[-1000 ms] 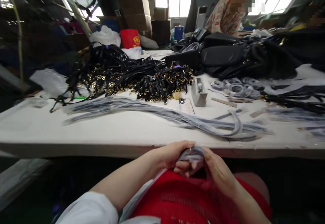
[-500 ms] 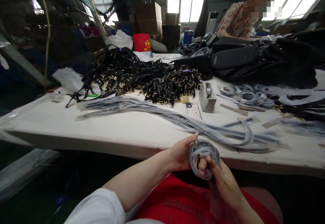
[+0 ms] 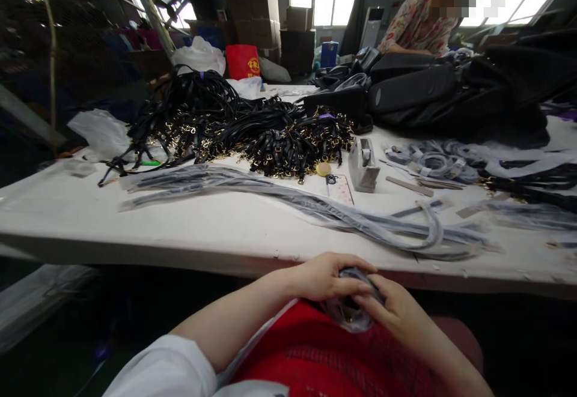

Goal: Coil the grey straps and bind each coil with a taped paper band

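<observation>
Our left hand [image 3: 322, 277] curls over the upper left of a wrapped coil [image 3: 358, 324], gripping it. That coil sits between our palms, just on our side of the tabletop's [image 3: 243, 226] near edge, touching both hands, so neither is nearer; our fingers hide which way it tilts. Our right hand [image 3: 399, 307] grips its right side. Beyond, wrapped straps [image 3: 331, 209] run lengthwise along that edge.
</observation>
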`<state>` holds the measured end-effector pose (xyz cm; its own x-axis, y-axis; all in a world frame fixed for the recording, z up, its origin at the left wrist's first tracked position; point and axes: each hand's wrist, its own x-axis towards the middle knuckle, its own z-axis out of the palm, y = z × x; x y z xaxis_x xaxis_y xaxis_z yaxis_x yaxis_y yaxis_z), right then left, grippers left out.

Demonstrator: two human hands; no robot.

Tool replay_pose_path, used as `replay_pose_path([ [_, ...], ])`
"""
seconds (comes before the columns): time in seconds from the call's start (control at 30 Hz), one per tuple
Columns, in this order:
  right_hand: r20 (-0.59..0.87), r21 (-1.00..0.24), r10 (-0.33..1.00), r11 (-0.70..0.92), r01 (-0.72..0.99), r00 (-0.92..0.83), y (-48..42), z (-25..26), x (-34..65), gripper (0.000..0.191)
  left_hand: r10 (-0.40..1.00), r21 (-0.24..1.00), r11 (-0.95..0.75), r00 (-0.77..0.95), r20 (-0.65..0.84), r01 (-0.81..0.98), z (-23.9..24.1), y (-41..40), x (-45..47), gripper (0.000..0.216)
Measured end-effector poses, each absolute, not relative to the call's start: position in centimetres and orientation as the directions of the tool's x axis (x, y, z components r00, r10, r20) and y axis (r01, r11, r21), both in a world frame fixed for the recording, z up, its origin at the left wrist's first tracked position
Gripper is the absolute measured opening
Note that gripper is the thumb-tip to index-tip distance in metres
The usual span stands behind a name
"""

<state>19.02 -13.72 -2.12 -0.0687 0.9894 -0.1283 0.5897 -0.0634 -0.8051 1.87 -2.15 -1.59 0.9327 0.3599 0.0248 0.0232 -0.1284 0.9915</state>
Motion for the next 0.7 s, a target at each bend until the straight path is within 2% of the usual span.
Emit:
replay_pose_path([
  [0.1, -0.056, -0.842, 0.998, -0.062, 0.536, 0.027, -13.7, -2.3, 19.2, 0.043, 0.597, 0.985, 0.158, 0.801, -0.036, -0.074, -2.1, -2.5, 2.6, 0.051],
  [0.17, -0.031, -0.867, 0.996, -0.071, 0.494, 0.088, -13.8, -2.6, 19.3, 0.046, 0.685, 0.939, 0.296, 0.724, -0.081, -0.176, -2.3, -2.8, 3.2, 0.056],
  [0.33, -0.093, -0.938, 0.989, -0.125, 0.322, 0.113, -13.7, -4.0, 18.9, 0.044, 0.77, 0.836, 0.452, 0.609, -0.19, -0.311, -3.1, -3.2, 4.4, 0.055],
  [0.4, -0.124, -0.942, 0.984, -0.157, 0.296, 0.128, -13.5, -4.2, 18.7, 0.046, 0.778, 0.821, 0.466, 0.595, -0.202, -0.331, -3.5, -2.9, 4.6, 0.055],
  [0.47, -0.116, -0.937, 0.985, -0.151, 0.315, 0.124, -13.3, -3.7, 18.7, 0.046, 0.798, 0.877, 0.379, 0.585, -0.147, -0.295, -3.6, -2.2, 4.5, 0.049],
  [0.57, -0.122, -0.895, 0.993, -0.104, 0.434, -0.012, -13.3, -1.8, 19.1, 0.036, 0.781, 0.999, 0.023, 0.624, 0.006, -0.038, -3.1, -1.8, 3.6, 0.04],
  [0.63, -0.205, -0.834, 0.966, -0.089, 0.545, -0.155, -13.7, -0.6, 19.4, 0.022, 0.659, 0.962, -0.213, 0.752, 0.012, 0.171, -3.0, -2.5, 2.8, 0.036],
  [0.7, -0.29, -0.789, 0.93, -0.1, 0.606, -0.224, -14.3, -0.4, 19.6, 0.011, 0.512, 0.914, -0.314, 0.857, -0.064, 0.256, -3.7, -4.0, 2.1, 0.028],
])
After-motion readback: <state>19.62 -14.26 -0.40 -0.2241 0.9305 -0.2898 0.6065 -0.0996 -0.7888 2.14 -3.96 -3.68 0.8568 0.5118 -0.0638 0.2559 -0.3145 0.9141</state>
